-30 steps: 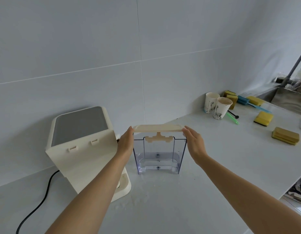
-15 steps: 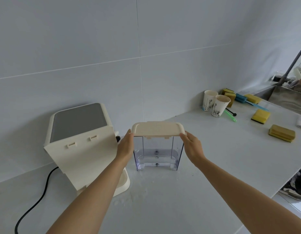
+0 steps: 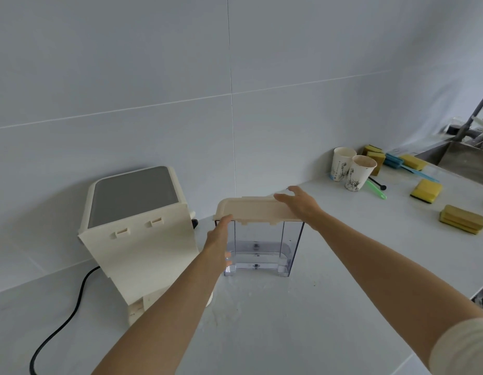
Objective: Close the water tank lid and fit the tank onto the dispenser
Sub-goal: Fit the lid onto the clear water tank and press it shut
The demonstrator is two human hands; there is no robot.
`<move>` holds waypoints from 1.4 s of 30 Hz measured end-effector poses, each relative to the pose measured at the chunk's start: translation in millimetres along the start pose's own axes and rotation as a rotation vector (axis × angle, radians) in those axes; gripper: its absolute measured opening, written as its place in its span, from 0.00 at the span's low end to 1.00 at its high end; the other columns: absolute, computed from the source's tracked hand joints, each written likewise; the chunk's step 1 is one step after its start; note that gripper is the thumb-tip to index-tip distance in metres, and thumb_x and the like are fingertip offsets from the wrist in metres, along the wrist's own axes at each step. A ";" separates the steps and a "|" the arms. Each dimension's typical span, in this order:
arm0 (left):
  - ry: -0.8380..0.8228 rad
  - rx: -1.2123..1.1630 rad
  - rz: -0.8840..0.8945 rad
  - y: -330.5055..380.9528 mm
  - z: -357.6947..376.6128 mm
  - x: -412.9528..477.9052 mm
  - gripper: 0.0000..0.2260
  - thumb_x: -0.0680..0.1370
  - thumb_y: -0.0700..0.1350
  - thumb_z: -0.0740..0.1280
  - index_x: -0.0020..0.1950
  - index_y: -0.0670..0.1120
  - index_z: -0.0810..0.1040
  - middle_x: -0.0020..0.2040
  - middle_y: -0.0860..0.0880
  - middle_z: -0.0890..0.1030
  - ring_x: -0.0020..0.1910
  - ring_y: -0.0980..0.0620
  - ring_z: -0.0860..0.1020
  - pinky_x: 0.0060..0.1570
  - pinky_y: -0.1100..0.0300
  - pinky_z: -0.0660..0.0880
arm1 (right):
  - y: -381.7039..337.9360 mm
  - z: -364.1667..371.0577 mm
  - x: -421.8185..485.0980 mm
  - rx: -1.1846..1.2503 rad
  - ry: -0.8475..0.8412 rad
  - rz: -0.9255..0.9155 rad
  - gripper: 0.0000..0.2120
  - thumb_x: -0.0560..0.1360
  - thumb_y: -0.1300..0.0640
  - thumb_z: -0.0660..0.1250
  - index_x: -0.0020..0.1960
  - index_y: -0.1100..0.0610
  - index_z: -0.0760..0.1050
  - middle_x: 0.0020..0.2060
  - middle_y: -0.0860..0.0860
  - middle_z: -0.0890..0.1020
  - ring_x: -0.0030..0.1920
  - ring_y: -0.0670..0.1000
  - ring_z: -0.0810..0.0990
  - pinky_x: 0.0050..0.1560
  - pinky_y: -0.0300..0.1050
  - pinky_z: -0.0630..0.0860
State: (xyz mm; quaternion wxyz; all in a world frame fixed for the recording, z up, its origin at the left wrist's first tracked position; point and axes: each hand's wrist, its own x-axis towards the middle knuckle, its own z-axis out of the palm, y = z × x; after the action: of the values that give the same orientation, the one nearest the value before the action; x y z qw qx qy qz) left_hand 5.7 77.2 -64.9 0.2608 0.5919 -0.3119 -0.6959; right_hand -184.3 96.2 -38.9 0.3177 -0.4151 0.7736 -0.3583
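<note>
— Grey tiled wall, pale worktop (image 3: 302,320) with a few drops of water on it, and the water tank (image 3: 263,247) standing upright in the middle, just right of the dispenser (image 3: 137,226). Is the lid (image 3: 251,211) shut yet?

— Looks seated along the top, though I can't tell if it has clicked. Her right hand (image 3: 299,203) lies flat across the lid's right end, fingers (image 3: 282,197) spread and pressing down, not curled round anything. The left hand (image 3: 220,239) is against the tank's left wall, just under the lid's corner, fingers loosely apart; whether they grip or only steady it I cannot tell

— Heavy, would you say?

— Only a shallow pool at the bottom, so light, I'd judge. Stiff clear plastic, smooth, likely slick with that wet about. I would take it by both side walls, below the fingers' present spot, not by the lid, which might pop off

— And the dispenser?

— Left of her left fingers, near but apart from the tank, its slanted back panel with two slots facing us. Cups (image 3: 351,171) and sponges (image 3: 460,223) sit well beyond her right fingers
</note>
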 end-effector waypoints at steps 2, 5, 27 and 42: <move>0.004 -0.034 -0.006 1.0 2.3 3.8 0.36 0.72 0.60 0.65 0.74 0.48 0.55 0.75 0.43 0.59 0.69 0.38 0.66 0.65 0.46 0.65 | -2.0 1.3 4.3 -0.024 -0.013 0.017 0.30 0.72 0.44 0.62 0.70 0.56 0.61 0.69 0.58 0.67 0.65 0.58 0.68 0.59 0.48 0.66; 0.016 -0.047 0.001 3.3 4.9 8.1 0.36 0.72 0.61 0.63 0.74 0.47 0.56 0.75 0.42 0.60 0.69 0.37 0.66 0.65 0.47 0.66 | -2.9 5.3 8.0 -0.081 -0.036 0.047 0.25 0.72 0.44 0.62 0.63 0.58 0.68 0.62 0.57 0.72 0.58 0.56 0.72 0.52 0.45 0.66; 0.133 -0.036 0.138 23.4 9.1 36.0 0.18 0.70 0.59 0.66 0.34 0.46 0.67 0.35 0.48 0.66 0.32 0.50 0.66 0.33 0.60 0.66 | 9.7 -1.8 -14.7 -0.139 -0.184 0.091 0.19 0.67 0.42 0.68 0.35 0.57 0.69 0.39 0.54 0.77 0.33 0.48 0.74 0.34 0.38 0.70; -0.093 0.292 0.423 35.8 26.6 22.0 0.08 0.75 0.39 0.62 0.50 0.46 0.78 0.49 0.46 0.77 0.49 0.47 0.75 0.54 0.56 0.71 | -1.9 27.0 -41.1 -0.140 -0.334 0.137 0.31 0.65 0.38 0.68 0.53 0.64 0.73 0.35 0.57 0.80 0.31 0.50 0.79 0.38 0.43 0.78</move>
State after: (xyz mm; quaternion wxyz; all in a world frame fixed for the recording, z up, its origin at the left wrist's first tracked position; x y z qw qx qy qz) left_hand -24.3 40.5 -50.0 0.2977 0.5124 -0.5374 -0.6001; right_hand -143.7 123.4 -44.0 0.4356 -0.4364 0.7594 -0.2074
